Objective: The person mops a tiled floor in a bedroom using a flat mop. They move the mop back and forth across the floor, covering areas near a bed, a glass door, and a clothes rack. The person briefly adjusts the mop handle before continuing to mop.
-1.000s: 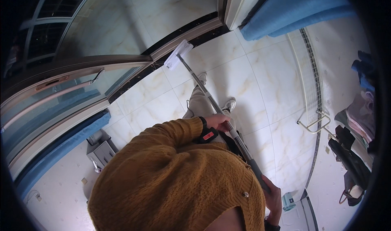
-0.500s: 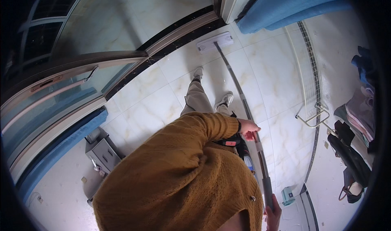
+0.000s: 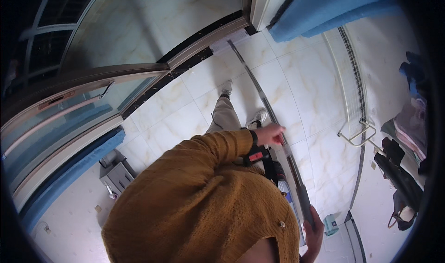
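A flat mop with a long grey pole (image 3: 264, 101) slants across the floor in front of me. Its pale, rectangular mop head (image 3: 222, 44) lies flat at the dark stone strip below the sliding door's frame, slightly blurred. My left hand (image 3: 271, 134), in a mustard knit sleeve with a dark wristband, is closed around the middle of the pole. Lower down, my right hand (image 3: 314, 233) is wrapped around the thick grey grip at the pole's upper end. My light shoes stand on the tiles to the left of the pole.
A framed glass door (image 3: 69, 98) with a handle stands at left. Blue curtains (image 3: 324, 12) hang at upper right. A metal clothes rack (image 3: 359, 133) with garments and bags is on the right. A grey drawer cabinet (image 3: 118, 175) stands at lower left, a teal box (image 3: 331, 226) at lower right.
The mop head has slid left and a little farther away, onto the dark strip by the door frame. My left hand has moved left and up with the pole; the right hand still holds the grip.
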Available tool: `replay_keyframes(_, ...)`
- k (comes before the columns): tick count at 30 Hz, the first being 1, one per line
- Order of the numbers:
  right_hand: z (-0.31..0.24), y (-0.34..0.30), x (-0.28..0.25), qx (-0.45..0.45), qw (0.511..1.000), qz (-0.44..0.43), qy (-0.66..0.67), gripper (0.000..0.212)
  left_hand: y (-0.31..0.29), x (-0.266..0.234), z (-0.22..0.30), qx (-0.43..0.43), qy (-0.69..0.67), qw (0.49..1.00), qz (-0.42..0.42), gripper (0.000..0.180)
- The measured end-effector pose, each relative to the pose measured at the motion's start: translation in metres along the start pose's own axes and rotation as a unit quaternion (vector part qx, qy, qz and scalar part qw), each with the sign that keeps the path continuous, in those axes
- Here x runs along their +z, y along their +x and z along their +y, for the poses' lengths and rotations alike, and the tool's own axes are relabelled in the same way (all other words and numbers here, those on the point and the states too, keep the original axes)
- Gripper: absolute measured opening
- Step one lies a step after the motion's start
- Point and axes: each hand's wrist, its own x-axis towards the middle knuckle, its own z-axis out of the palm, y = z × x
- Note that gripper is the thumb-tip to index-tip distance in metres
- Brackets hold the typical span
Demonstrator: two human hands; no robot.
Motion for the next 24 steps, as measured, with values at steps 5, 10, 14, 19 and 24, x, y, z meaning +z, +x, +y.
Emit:
replay_keyframes(5,-0.005,0.023,0.019,0.038,0.996,-0.009,-0.078,0.051,0.027,-0.030,-0.010,-0.217,-0.130,0.956,0.148,0.019)
replay_keyframes(10,0.038,0.006,-0.002,0.004,0.996,0.024,-0.088,0.050,0.044,0.007,-0.049,-0.131,-0.036,0.990,-0.035,0.022)
replay_keyframes(14,0.089,-0.035,-0.048,0.086,0.995,0.038,-0.036,0.051,0.058,0.094,-0.063,-0.172,-0.046,0.971,-0.157,0.028)
replay_keyframes(19,0.111,-0.081,-0.105,0.059,0.995,0.033,-0.080,0.048,0.064,0.195,-0.060,-0.232,-0.143,0.961,-0.044,0.026)
replay_keyframes(24,0.100,-0.062,-0.133,-0.004,0.998,0.027,-0.055,0.046,0.073,0.206,-0.056,-0.183,-0.327,0.922,0.093,0.019)
